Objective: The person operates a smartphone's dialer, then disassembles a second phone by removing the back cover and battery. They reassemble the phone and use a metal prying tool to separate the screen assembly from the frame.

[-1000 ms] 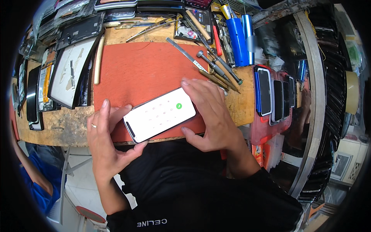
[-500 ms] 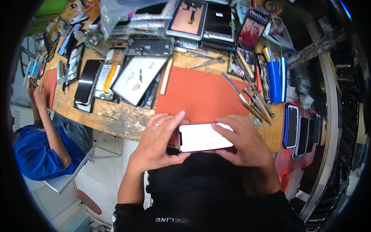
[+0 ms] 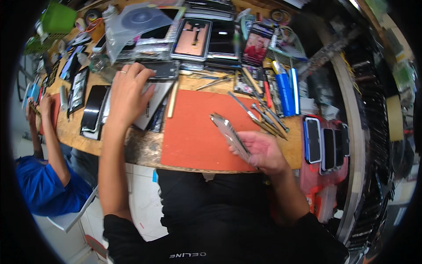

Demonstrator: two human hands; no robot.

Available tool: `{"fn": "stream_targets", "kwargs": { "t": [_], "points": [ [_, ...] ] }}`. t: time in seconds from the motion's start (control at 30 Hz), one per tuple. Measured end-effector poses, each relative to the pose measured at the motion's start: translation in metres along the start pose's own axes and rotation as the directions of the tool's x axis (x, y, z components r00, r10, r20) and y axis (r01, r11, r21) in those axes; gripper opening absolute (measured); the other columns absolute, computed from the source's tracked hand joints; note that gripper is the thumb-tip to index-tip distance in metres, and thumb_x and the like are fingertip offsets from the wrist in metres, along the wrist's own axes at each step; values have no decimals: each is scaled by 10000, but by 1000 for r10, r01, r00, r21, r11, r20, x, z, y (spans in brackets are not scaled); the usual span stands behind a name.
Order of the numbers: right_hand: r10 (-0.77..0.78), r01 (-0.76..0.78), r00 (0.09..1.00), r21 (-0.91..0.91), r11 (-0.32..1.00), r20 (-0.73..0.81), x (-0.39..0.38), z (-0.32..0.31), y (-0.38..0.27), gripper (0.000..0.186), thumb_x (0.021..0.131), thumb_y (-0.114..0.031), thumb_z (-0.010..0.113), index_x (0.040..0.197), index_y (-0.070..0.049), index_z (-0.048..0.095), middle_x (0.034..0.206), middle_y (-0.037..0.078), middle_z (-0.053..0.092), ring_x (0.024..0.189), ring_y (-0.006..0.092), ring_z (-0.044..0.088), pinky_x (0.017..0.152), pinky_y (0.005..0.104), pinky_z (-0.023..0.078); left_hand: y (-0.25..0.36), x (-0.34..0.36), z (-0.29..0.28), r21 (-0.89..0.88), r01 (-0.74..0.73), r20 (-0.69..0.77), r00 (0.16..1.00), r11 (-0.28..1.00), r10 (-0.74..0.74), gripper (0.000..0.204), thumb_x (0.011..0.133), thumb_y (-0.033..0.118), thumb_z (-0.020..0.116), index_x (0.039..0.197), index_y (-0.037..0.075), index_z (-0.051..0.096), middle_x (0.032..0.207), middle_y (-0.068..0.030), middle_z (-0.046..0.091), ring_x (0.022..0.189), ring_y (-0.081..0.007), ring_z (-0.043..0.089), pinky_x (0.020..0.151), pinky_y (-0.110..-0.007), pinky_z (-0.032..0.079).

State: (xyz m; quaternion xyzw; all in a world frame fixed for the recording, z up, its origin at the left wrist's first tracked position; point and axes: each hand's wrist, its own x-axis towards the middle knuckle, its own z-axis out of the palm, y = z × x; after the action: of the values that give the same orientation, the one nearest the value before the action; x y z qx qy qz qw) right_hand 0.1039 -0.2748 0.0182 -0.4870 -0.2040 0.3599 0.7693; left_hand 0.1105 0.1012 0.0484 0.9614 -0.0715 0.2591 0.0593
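My right hand (image 3: 264,155) grips a smartphone (image 3: 229,134) by its lower end above the orange-red work mat (image 3: 193,145). The phone is tilted, so mostly its shiny edge shows and its screen cannot be read. My left hand (image 3: 131,90), a ring on one finger, is stretched out over the device parts left of the mat. Its fingers are apart, and I make out nothing held in them. Under and beside it lie a pale flat panel (image 3: 157,99) and a dark frame (image 3: 165,70); whether the fingers touch them I cannot tell.
A wooden stick (image 3: 173,100) lies along the mat's left edge. Screwdrivers (image 3: 268,115) and a blue cylinder (image 3: 285,94) are at its right. Phones (image 3: 313,140) rest on a red case. Tablets (image 3: 192,38) lie at the back. A person in blue (image 3: 57,185) sits at left.
My left hand has let go of the phone and moved left and away, over the parts. The right hand keeps the phone, now turned edge-on. The view has shifted slightly.
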Motion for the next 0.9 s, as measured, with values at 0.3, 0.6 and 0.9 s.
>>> {"fn": "stream_targets", "kwargs": {
  "t": [0.3,0.6,0.9],
  "points": [
    [-96,120,992,398,910,-80,-6,-3,17,850,978,-514,624,1559,27,320,1454,340,482,1272,409,595,1093,513,478,-5,25,7,335,-243,-172,934,910,312,169,783,94,678,950,77,699,941,-48,658,1010,-245,636,941,-405,474],
    [-127,151,988,431,890,-83,-6,-8,23,835,986,-520,612,1580,-18,308,1488,339,432,1298,429,567,1094,532,473,-6,26,-41,16,-151,-165,975,988,152,109,865,20,675,969,32,645,1054,-92,616,1046,-318,596,901,-421,467],
    [-135,157,987,429,889,-82,-13,-4,29,830,993,-499,606,1586,-15,286,1493,344,430,1307,435,560,1113,534,461,-19,41,-31,-143,-144,214,961,979,173,28,890,6,637,882,-2,611,1050,-115,538,1083,-322,522,932,-410,422]
  ]
}}
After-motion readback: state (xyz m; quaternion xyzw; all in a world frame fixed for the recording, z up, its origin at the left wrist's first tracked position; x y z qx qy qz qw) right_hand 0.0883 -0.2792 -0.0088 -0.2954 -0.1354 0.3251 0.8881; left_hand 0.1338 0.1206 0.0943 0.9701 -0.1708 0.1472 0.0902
